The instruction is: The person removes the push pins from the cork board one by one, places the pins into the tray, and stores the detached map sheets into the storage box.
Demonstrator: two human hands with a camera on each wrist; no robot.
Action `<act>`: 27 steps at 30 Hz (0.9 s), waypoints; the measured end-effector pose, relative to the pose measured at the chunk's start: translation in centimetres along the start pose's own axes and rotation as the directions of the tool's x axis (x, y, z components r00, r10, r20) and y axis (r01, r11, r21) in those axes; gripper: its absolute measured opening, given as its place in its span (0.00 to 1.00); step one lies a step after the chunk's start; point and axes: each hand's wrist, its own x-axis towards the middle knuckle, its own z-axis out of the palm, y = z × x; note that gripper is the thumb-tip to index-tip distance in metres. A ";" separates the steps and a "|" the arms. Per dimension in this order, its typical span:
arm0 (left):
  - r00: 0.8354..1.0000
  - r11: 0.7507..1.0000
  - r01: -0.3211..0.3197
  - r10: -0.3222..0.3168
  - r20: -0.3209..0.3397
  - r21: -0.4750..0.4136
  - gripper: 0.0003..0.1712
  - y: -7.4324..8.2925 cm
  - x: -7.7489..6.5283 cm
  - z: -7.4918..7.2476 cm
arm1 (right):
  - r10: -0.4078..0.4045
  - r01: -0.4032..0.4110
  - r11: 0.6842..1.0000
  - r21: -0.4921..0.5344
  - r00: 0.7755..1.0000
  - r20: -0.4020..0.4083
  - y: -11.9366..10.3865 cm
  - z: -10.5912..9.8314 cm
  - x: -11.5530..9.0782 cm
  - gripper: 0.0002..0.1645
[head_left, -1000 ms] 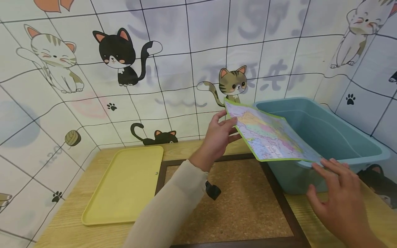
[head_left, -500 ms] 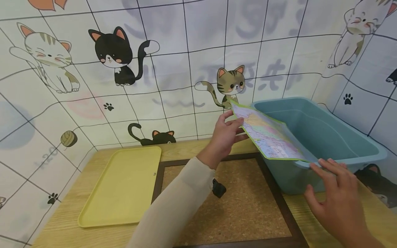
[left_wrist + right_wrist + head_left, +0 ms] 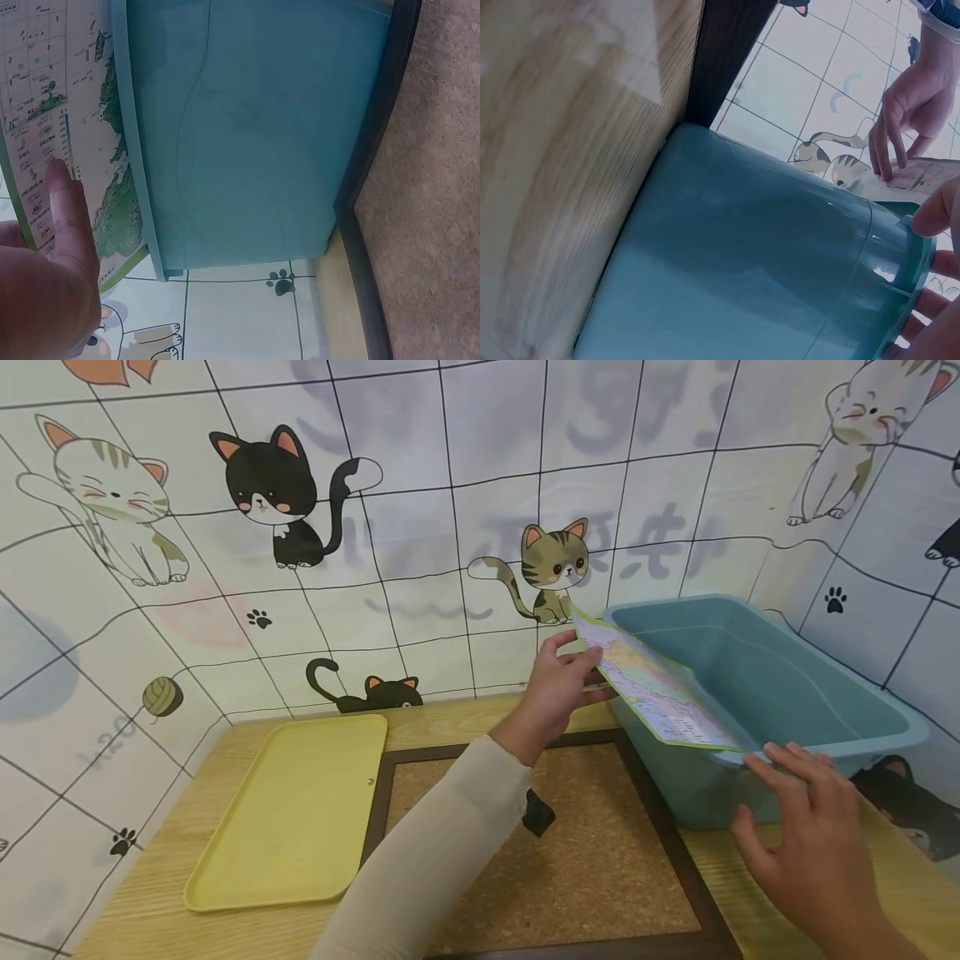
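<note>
My left hand (image 3: pixel 558 693) pinches the left edge of a printed map sheet (image 3: pixel 660 693) with a green border, thumb on top and fingers underneath. The sheet slants down to the right over the near left part of a blue-green plastic tub (image 3: pixel 787 685). In the left wrist view, small drawings and print cover the underside of the map (image 3: pixel 45 135), and a finger lies along it. My right hand (image 3: pixel 817 843) rests its fingertips on the tub's near rim, the fingers only slightly bent. Beside the tub (image 3: pixel 742 247), the right wrist view shows these fingertips at its rim.
A dark-framed cork board (image 3: pixel 600 877) lies on the wooden table (image 3: pixel 150 893), left of the tub. Further left is a yellow tray (image 3: pixel 292 810). The walls behind carry printed cats (image 3: pixel 558 564) and grid lines. A small black object (image 3: pixel 537 814) shows by my left wrist.
My left hand has moved right with the map, carrying it further over the tub. The right hand has stayed on the rim.
</note>
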 end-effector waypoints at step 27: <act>0.998 0.995 0.049 -0.045 -0.047 0.082 0.26 -0.9 1.0 1.3 | 0.012 -0.012 1.000 -0.010 1.000 0.025 -0.2 -0.3 0.1 0.42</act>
